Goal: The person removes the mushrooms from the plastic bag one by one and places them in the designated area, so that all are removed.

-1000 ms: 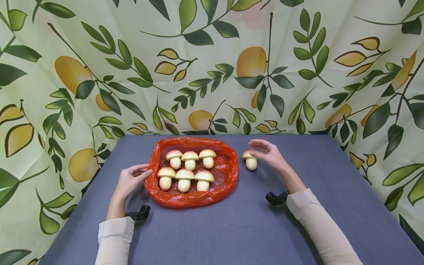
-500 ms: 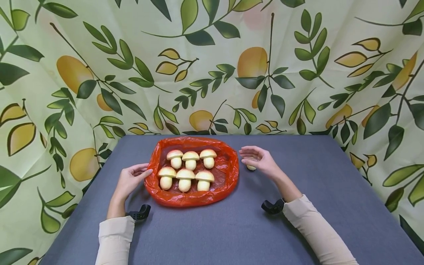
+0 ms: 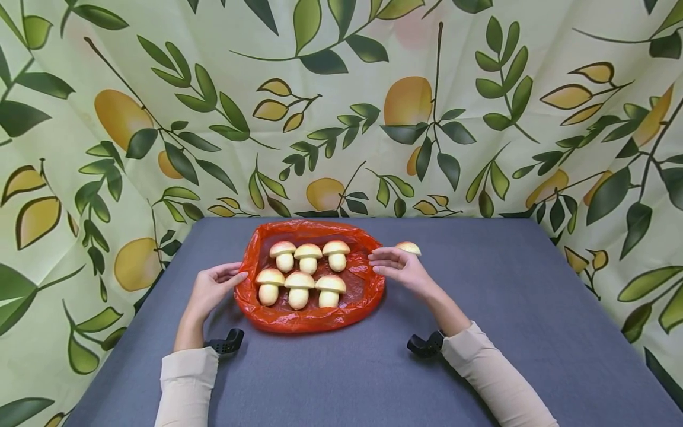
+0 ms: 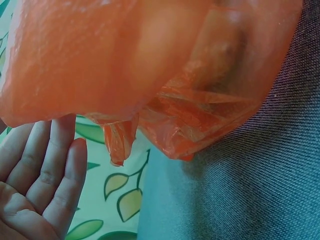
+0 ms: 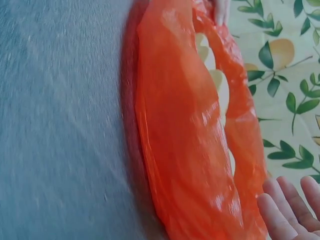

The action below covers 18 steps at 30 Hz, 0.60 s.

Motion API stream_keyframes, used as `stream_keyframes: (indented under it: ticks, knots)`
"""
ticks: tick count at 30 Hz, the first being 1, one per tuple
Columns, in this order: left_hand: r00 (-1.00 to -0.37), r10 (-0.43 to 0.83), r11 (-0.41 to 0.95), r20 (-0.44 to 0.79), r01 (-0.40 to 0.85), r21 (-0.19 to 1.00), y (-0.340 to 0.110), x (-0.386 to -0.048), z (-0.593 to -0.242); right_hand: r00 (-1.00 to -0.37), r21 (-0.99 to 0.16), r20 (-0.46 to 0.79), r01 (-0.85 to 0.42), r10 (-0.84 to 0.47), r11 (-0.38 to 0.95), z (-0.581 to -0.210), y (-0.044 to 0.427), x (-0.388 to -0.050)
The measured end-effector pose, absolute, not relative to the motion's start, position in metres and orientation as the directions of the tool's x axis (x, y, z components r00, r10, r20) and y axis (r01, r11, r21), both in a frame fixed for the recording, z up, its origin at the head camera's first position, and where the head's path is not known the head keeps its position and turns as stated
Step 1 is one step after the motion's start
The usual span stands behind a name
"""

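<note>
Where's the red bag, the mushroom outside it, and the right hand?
Red bag (image 3: 306,324): head view, its near rim.
Outside mushroom (image 3: 409,248): head view, its cap.
Right hand (image 3: 405,271): head view, middle of the hand.

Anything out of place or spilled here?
One mushroom is outside the red bag, partly hidden by the right hand. It looks odd because six other mushrooms are lined up inside in two rows of three. No spill or damage visible.

A pale leaf-printed fabric backdrop (image 3: 352,89) hangs behind a grey-blue table (image 3: 320,379).
</note>
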<state>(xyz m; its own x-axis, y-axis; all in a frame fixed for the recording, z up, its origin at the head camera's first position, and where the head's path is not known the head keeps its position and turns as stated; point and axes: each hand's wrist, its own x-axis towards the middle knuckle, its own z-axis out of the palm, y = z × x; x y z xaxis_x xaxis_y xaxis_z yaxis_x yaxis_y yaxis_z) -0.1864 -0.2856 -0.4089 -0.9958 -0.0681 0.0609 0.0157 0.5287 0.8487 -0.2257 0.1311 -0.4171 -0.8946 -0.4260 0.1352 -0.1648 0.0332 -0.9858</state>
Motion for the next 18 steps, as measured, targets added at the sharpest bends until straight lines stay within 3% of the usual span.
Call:
stream_keyframes:
  ticks: [6, 18]
  knots:
    - [-0.996, -0.071, 0.527, 0.06, 0.013, 0.85, -0.286, -0.186, -0.409, -0.879, -0.988, 0.139, -0.157, -0.456, 0.003, -0.424, 0.113, -0.221]
    - [-0.995, -0.067, 0.512, 0.07, 0.026, 0.859, -0.285, -0.188, -0.412, -0.881, -0.987, 0.095, -0.144, -0.463, 0.072, -0.43, 0.084, -0.217]
